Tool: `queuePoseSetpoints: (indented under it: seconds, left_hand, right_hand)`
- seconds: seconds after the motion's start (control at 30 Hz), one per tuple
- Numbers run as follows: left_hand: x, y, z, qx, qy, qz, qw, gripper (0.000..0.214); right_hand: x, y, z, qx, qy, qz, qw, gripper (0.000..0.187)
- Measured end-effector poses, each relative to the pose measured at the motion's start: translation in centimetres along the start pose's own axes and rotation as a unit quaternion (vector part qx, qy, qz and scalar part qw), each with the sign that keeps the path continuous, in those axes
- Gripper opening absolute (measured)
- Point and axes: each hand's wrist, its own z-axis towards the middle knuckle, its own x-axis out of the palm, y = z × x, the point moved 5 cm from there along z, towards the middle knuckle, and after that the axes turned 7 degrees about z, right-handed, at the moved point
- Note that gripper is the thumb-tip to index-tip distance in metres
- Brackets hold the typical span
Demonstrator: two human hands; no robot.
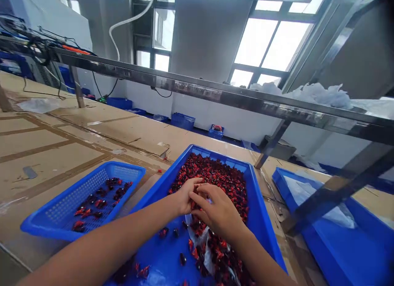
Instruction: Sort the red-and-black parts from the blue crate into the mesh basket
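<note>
Directly beneath the fingers, a heap of dark red dried flower pieces (215,177) fills a large blue plastic tray (160,183); the pieces are too small and dark to identify further. What lies between the hands is hidden. The left hand (184,197) and right hand (217,210) meet over the heap, and their palms and fingers block the contact area from view. The left hand's fingers (193,184) are curled inward, and the right hand's fingers (201,197) are bent across them, touching. Both hands are partly closed. Whether either grips any pieces cannot be determined.

A crumpled clear plastic sheet (198,241) lies just below the right hand's fingers, on the heap. Several loose dark pieces (175,232) rest on the bare tray floor below the left hand's fingers, and the tray's near end is cut off by the frame.

Well left of the fingers, a blue perforated basket (126,167) holds a thin scatter of similar dark red pieces (100,199). Well right of them, a blue tray (326,253) lined with white plastic runs out of frame, partly behind a steel frame member (338,187). All three containers stand on a cardboard-covered workbench (61,158).
</note>
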Motion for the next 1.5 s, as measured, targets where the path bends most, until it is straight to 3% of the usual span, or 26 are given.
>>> queuePoseSetpoints:
  seconds: [0.17,0.4,0.53,0.73,0.8,0.83,0.93,1.0,1.1,1.2,1.37,1.5]
  left_hand:
    - [1.0,0.2,-0.4,-0.026,0.004,-0.006,1.0,0.025]
    - [1.8,1.3,-0.6,-0.027,0.011,0.004,1.0,0.024]
    - [1.7,1.4,-0.9,-0.037,-0.009,0.003,0.999,0.024]
    - [0.6,1.7,-0.4,-0.053,-0.06,0.024,0.996,0.025]
    - [0.5,1.8,-0.2,-0.064,-0.055,0.032,0.996,0.023]
    - [0.5,1.9,-0.2,-0.068,-0.05,0.037,0.996,0.024]
    - [0.9,1.8,-0.5,-0.063,-0.031,0.06,0.996,0.028]
    - [1.3,1.7,-0.8,-0.058,-0.021,0.078,0.995,0.031]
    - [1.7,1.5,-1.2,-0.058,-0.01,0.099,0.993,0.035]
    - [1.9,1.2,-1.3,-0.052,0.011,0.108,0.993,0.043]
    - [2.2,0.9,-1.2,-0.025,0.074,0.094,0.992,0.052]
    - [2.2,0.9,-1.3,-0.025,0.085,0.086,0.992,0.052]
  right_hand:
    - [0.0,-0.9,-0.1,0.002,-0.009,-0.034,0.999,0.026]
    - [0.3,-2.3,-0.2,0.034,-0.024,-0.015,0.999,0.024]
    - [0.1,-2.3,-0.3,0.093,-0.079,0.087,0.989,0.023]
    - [-1.0,-2.5,-0.4,0.18,-0.142,0.24,0.943,0.02]
    - [-1.1,-3.0,-0.6,0.245,-0.153,0.297,0.91,0.021]
    - [-1.0,-3.4,-0.9,0.29,-0.162,0.343,0.879,0.021]
    - [0.0,-4.4,-1.7,0.39,-0.197,0.498,0.748,0.027]
    - [0.7,-4.7,-1.8,0.394,-0.221,0.582,0.676,0.031]
    - [1.7,-5.0,-1.8,0.387,-0.24,0.659,0.599,0.03]
    - [2.1,-5.0,-1.7,0.393,-0.233,0.684,0.569,0.03]
    - [1.9,-4.7,-1.5,0.392,-0.215,0.703,0.553,0.029]
    - [1.9,-4.7,-1.6,0.396,-0.201,0.716,0.538,0.029]
